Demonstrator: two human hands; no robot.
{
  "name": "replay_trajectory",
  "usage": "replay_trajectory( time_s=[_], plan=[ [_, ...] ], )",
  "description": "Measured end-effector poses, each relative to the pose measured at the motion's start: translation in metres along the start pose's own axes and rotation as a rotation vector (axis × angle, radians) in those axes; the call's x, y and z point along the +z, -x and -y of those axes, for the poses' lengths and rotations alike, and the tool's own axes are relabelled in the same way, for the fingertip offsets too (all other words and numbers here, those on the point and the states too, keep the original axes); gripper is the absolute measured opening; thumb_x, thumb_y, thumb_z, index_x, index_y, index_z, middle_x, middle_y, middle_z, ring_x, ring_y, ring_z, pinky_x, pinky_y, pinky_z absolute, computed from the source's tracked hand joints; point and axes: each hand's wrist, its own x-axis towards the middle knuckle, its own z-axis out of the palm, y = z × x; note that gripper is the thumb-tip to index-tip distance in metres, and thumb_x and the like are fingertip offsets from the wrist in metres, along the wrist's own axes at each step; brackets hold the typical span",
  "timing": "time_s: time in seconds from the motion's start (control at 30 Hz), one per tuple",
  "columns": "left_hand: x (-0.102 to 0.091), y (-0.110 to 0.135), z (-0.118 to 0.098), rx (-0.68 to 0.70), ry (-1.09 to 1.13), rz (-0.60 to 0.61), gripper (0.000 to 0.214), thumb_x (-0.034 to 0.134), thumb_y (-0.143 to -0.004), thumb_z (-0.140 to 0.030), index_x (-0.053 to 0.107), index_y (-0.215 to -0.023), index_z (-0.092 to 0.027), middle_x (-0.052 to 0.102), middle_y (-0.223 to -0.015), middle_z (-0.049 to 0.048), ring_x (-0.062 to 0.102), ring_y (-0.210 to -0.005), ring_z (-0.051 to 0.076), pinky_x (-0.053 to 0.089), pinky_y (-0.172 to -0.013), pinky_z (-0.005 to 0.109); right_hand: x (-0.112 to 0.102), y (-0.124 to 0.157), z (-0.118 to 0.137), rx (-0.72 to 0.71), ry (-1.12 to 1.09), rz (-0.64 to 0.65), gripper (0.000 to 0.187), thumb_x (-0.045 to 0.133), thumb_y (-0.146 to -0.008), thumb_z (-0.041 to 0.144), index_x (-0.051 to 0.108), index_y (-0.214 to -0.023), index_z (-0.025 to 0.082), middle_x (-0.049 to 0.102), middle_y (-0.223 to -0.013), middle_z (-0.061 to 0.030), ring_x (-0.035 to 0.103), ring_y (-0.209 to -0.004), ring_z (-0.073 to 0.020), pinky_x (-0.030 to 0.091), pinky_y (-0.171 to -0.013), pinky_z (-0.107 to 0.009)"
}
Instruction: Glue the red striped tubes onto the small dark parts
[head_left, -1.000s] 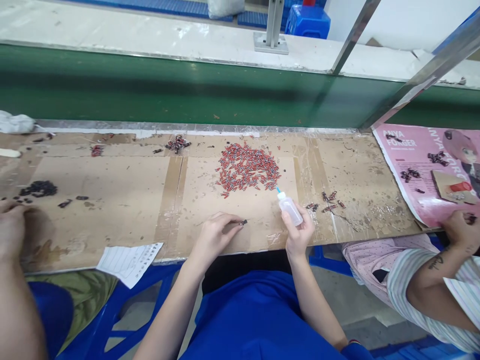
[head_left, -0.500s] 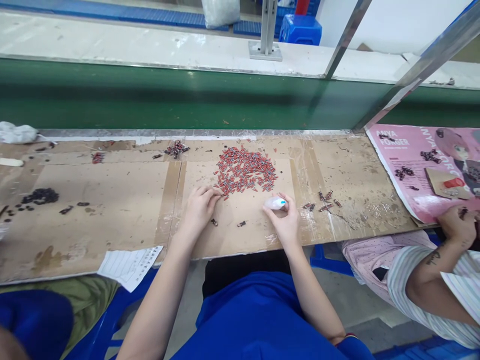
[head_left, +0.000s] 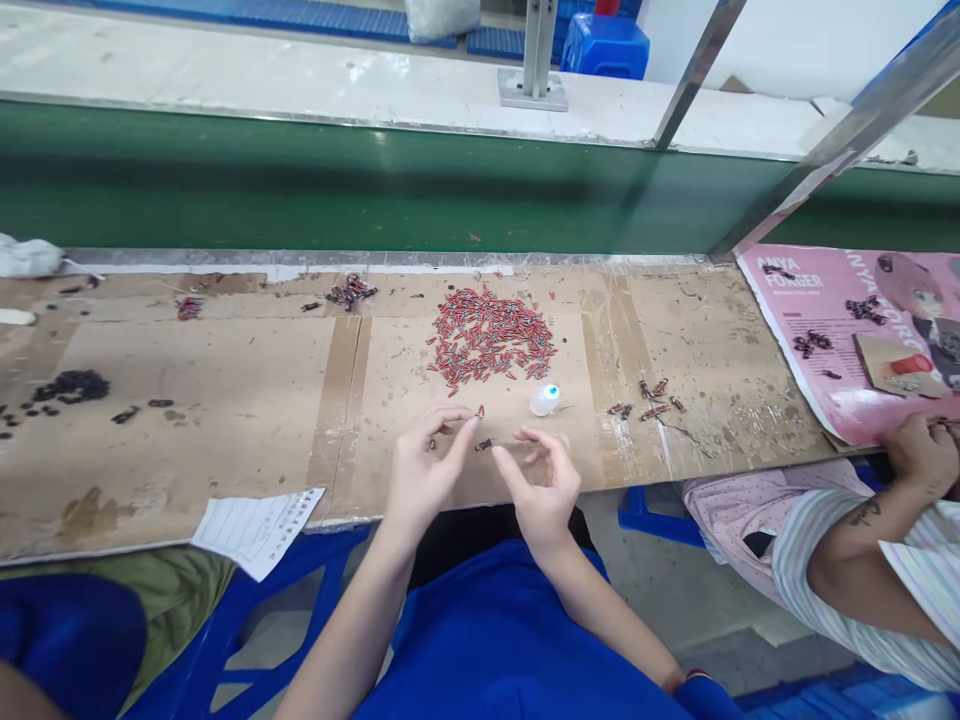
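Note:
My left hand (head_left: 431, 458) pinches a small red part (head_left: 481, 411) between thumb and fingertips. To its right, my right hand (head_left: 546, 488) is empty, its thumb and fingers apart. A tiny dark part (head_left: 484, 445) lies on the cardboard between the two hands, and another piece (head_left: 433, 444) is partly hidden by my left fingers. Just beyond my right hand rests a small whitish squeeze bottle (head_left: 544, 402) with a blue tip. Farther off spreads a pile of small red parts with grey metal (head_left: 491, 335).
Small dark parts lie in clusters at left (head_left: 73, 386) and right (head_left: 654, 398). A paper sheet (head_left: 259, 530) overhangs the front edge. At right, a co-worker's hand (head_left: 919, 445) is beside a pink poster (head_left: 825, 390). A green barrier (head_left: 300, 190) runs behind the cardboard-covered table.
My right hand has let go of the bottle, now on the cardboard, and moved left and nearer. My left hand has come away from the pile, rightward, with a red part.

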Motion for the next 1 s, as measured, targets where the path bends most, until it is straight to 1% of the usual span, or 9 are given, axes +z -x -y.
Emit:
replay_trajectory(
  time_s=[0.1,0.2,0.3,0.4,0.47,0.57,0.73,0.9,1.0],
  plan=[
    [0.010,0.014,-0.015,0.037,0.014,0.015,0.015,0.058,-0.086,-0.030,0.068,-0.080,-0.020,0.072,-0.082,0.0039,0.066,-0.080,0.017,0.054,-0.073,0.028,0.010,0.003,0.004,0.233,-0.195,0.071,0.025,0.072,-0.076,0.039,0.069,-0.091,0.019,0.073,-0.089,-0.0080,0.069,-0.083,-0.0218,0.056,-0.066,-0.032],
    [0.010,0.017,-0.018,0.059,0.040,0.084,0.014,0.058,-0.087,-0.028,0.069,-0.083,-0.020,0.072,-0.084,0.0043,0.066,-0.082,0.017,0.054,-0.076,0.030,0.013,-0.001,0.003,0.328,-0.284,0.085,0.019,0.071,-0.077,0.037,0.070,-0.080,0.018,0.073,-0.082,-0.0055,0.069,-0.077,-0.0193,0.057,-0.067,-0.030],
    [0.002,0.017,-0.005,0.059,0.024,0.182,0.014,0.060,-0.087,-0.030,0.071,-0.089,-0.022,0.073,-0.091,0.0049,0.067,-0.089,0.020,0.054,-0.081,0.033,0.010,-0.005,-0.001,0.371,-0.344,0.119,0.019,0.070,-0.076,0.037,0.070,-0.079,0.018,0.073,-0.078,-0.0041,0.068,-0.072,-0.0177,0.058,-0.061,-0.028],
    [-0.004,0.018,0.015,0.057,-0.164,0.176,0.016,0.065,-0.084,-0.032,0.072,-0.096,-0.024,0.072,-0.099,0.0060,0.064,-0.096,0.025,0.053,-0.088,0.039,0.005,-0.009,-0.008,0.446,-0.410,0.123,0.022,0.073,-0.072,0.038,0.070,-0.078,0.018,0.074,-0.080,-0.0055,0.070,-0.075,-0.0197,0.059,-0.054,-0.027],
    [-0.003,0.020,0.026,0.060,-0.279,0.168,0.015,0.067,-0.082,-0.031,0.073,-0.094,-0.023,0.072,-0.098,0.0070,0.062,-0.095,0.027,0.052,-0.087,0.040,0.002,-0.012,-0.015,0.477,-0.415,0.129,0.023,0.076,-0.068,0.038,0.070,-0.077,0.018,0.075,-0.079,-0.0059,0.070,-0.075,-0.0207,0.059,-0.052,-0.027],
    [0.004,0.023,0.032,0.070,-0.336,0.206,0.013,0.063,-0.084,-0.027,0.072,-0.092,-0.021,0.071,-0.095,0.0082,0.060,-0.092,0.027,0.052,-0.084,0.039,-0.003,-0.016,-0.023,0.461,-0.361,0.188,0.025,0.075,-0.069,0.040,0.073,-0.080,0.018,0.075,-0.080,-0.0063,0.070,-0.073,-0.0205,0.061,-0.054,-0.029],
    [0.013,0.021,0.024,0.035,-0.308,0.256,0.015,0.054,-0.088,-0.022,0.069,-0.086,-0.020,0.071,-0.089,0.0072,0.059,-0.090,0.025,0.051,-0.084,0.039,-0.006,-0.017,-0.026,0.335,-0.210,0.357,0.024,0.067,-0.079,0.039,0.077,-0.089,0.019,0.074,-0.096,-0.0085,0.071,-0.083,-0.0213,0.062,-0.069,-0.031],
    [0.012,0.021,0.018,-0.083,-0.096,0.253,0.014,0.053,-0.087,-0.024,0.066,-0.089,-0.020,0.072,-0.087,0.0060,0.067,-0.082,0.021,0.055,-0.078,0.034,-0.006,-0.015,-0.021,0.296,-0.126,0.350,0.022,0.067,-0.078,0.034,0.077,-0.090,0.019,0.076,-0.089,-0.0081,0.073,-0.079,-0.0226,0.061,-0.075,-0.035],
    [0.010,0.022,0.014,-0.108,-0.017,0.242,0.014,0.056,-0.085,-0.027,0.067,-0.088,-0.019,0.073,-0.087,0.0058,0.069,-0.079,0.020,0.057,-0.076,0.032,-0.006,-0.016,-0.019,0.262,-0.131,0.360,0.019,0.066,-0.078,0.032,0.077,-0.085,0.018,0.077,-0.089,-0.0081,0.074,-0.077,-0.0227,0.061,-0.075,-0.035]
  ],
)
